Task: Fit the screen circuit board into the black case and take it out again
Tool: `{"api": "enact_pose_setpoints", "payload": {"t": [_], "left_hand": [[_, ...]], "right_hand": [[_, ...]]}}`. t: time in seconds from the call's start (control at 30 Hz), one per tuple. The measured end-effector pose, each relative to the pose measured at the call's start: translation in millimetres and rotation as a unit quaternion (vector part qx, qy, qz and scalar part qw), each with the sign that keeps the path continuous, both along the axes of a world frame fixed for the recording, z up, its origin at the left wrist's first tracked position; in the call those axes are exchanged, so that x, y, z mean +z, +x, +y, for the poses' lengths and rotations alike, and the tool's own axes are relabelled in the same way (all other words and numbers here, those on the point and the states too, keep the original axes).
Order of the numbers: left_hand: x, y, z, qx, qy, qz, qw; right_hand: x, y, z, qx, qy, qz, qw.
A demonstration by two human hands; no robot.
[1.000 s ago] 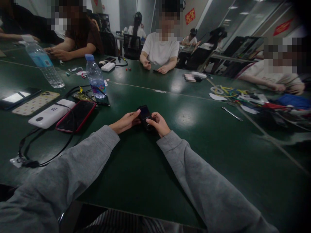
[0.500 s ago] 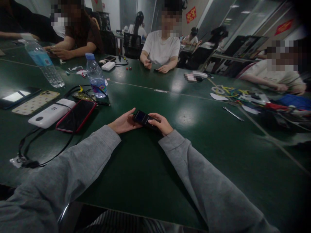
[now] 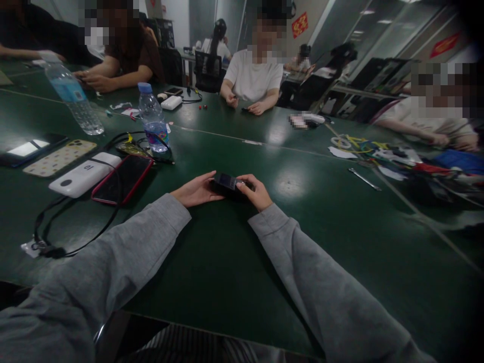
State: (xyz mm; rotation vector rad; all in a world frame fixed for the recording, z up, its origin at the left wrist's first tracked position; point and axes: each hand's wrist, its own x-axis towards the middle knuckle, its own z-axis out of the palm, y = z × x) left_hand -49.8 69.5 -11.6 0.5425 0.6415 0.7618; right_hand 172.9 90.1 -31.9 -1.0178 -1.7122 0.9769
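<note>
A small black device [image 3: 226, 180] with a dim screen lies low over the green table [image 3: 212, 262], held between both my hands. My left hand [image 3: 196, 190] grips its left end, thumb along the top edge. Its right end is pinched by the curled fingers of my right hand [image 3: 256, 191]. Both arms wear grey sleeves and rest on the table.
To the left lie a red-cased phone [image 3: 121, 178], a white power bank [image 3: 85, 174], two more phones, black cables and two water bottles [image 3: 153, 119]. A metal tool [image 3: 364, 179] and a pile of coloured wires and parts [image 3: 393, 154] lie at right. Several people sit around the table.
The device has been turned from upright to flat and lengthwise between my hands, and lowered toward the table. My view shifted slightly.
</note>
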Motion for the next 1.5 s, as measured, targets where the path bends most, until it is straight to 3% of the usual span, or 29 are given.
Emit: {"api": "enact_pose_setpoints", "payload": {"t": [0.13,0.3,0.47,0.57,0.67,0.83,1.2,1.5], "left_hand": [[-2.5,0.5,2.1,-0.003,0.004,-0.01,1.0],[-3.5,0.0,2.6,-0.002,0.007,-0.005,1.0],[-4.2,0.3,2.6,0.006,-0.008,-0.016,1.0],[-2.8,1.0,2.3,0.005,-0.015,-0.024,1.0],[-0.6,1.9,1.4,0.004,-0.011,-0.019,1.0],[1.3,2.8,0.8,0.013,-0.008,0.001,1.0],[3.4,2.5,2.1,0.024,-0.042,-0.016,0.999],[-0.6,-0.3,4.0,0.012,-0.039,-0.044,0.998]], "right_hand": [[-1.1,1.2,0.0,0.001,0.021,-0.002,1.0],[1.4,-2.7,-9.3,-0.026,0.112,-0.08,0.99],[3.7,-5.1,-19.5,-0.031,0.262,-0.214,0.94],[5.6,-2.1,-28.0,-0.067,0.308,-0.261,0.912],[7.5,4.0,-34.4,-0.081,0.319,-0.279,0.902],[6.8,11.9,-31.2,-0.067,0.294,-0.267,0.915],[-2.4,10.8,-23.1,-0.008,0.275,-0.295,0.915],[0.0,10.8,-26.3,-0.03,0.347,-0.252,0.903]]}}
